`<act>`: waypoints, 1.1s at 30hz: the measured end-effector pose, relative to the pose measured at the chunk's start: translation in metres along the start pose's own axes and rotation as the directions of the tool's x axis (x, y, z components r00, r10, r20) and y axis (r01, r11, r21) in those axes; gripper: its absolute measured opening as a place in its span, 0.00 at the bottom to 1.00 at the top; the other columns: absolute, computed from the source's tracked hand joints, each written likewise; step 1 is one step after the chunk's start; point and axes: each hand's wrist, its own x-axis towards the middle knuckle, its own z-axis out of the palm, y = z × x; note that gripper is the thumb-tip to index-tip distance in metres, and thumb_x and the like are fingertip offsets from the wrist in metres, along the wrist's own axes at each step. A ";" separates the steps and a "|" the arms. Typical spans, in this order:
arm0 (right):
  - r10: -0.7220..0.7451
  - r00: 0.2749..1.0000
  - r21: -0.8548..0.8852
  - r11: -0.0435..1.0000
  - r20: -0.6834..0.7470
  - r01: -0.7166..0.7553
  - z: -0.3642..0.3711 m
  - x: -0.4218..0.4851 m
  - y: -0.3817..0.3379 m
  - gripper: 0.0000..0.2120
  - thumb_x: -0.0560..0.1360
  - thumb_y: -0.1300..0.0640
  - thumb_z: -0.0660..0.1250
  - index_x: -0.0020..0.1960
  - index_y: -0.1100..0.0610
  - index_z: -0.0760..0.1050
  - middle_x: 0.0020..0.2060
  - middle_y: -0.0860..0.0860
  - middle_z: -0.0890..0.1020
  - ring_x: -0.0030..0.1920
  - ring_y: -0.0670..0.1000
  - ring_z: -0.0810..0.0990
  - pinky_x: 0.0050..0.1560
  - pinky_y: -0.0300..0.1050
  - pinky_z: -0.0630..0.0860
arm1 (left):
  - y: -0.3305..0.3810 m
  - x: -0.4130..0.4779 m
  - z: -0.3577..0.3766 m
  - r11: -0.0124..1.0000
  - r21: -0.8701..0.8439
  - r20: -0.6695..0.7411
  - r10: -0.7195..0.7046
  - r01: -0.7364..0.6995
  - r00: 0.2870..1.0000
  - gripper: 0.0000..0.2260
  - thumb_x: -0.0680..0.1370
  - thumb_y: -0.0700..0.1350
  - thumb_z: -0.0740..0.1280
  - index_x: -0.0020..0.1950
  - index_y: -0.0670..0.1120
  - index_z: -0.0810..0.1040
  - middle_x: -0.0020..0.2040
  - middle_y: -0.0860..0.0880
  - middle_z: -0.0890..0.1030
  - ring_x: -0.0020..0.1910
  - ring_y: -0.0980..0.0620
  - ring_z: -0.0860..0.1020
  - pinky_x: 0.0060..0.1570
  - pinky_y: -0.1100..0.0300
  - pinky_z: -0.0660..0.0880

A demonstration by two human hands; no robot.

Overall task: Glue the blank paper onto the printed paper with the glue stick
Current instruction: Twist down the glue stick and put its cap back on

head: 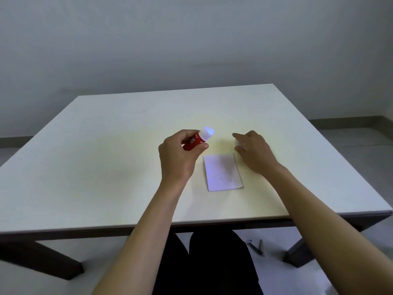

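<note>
My left hand [178,154] grips a red glue stick [196,139] with a white top, tilted up to the right, above the table. A small white paper [223,172] lies flat on the table just right of that hand; its upper face looks blank and faintly marked. My right hand [253,152] hovers low over the table beyond the paper's far right corner, fingers spread. Something small and white shows under its fingers; I cannot tell what it is. No print shows on any paper.
The white table [106,167] has a dark frame and legs. Its near edge runs just in front of my forearms. A grey wall stands behind. A small dark tool [258,246] lies on the floor under the table, beside my legs.
</note>
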 end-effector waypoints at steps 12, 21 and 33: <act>-0.074 0.996 0.825 0.559 -0.056 0.087 -0.046 -0.036 -0.056 0.10 0.76 0.65 0.66 0.57 0.61 0.77 0.44 0.52 0.82 0.36 0.50 0.82 0.38 0.41 0.78 | 0.007 -0.003 0.002 0.997 0.059 0.027 0.037 -0.039 0.999 0.11 0.69 0.43 0.74 0.52 0.48 0.84 0.40 0.57 0.82 0.39 0.61 0.80 0.40 0.77 0.71; -0.182 0.980 0.432 0.879 -0.086 0.201 -0.048 -0.039 -0.065 0.06 0.75 0.54 0.67 0.40 0.54 0.77 0.29 0.49 0.78 0.26 0.44 0.72 0.31 0.40 0.70 | 0.008 -0.011 -0.001 0.947 0.250 0.158 0.167 -0.203 0.973 0.08 0.70 0.43 0.73 0.49 0.50 0.84 0.38 0.48 0.85 0.39 0.47 0.81 0.41 0.54 0.76; -0.106 0.987 0.106 0.987 -0.121 0.119 -0.044 -0.038 -0.070 0.21 0.76 0.41 0.61 0.33 0.56 0.69 0.26 0.51 0.70 0.27 0.52 0.66 0.28 0.44 0.60 | 0.008 -0.009 -0.001 0.917 0.318 0.217 0.177 -0.241 0.960 0.08 0.69 0.45 0.73 0.48 0.49 0.84 0.38 0.49 0.85 0.39 0.47 0.81 0.43 0.53 0.77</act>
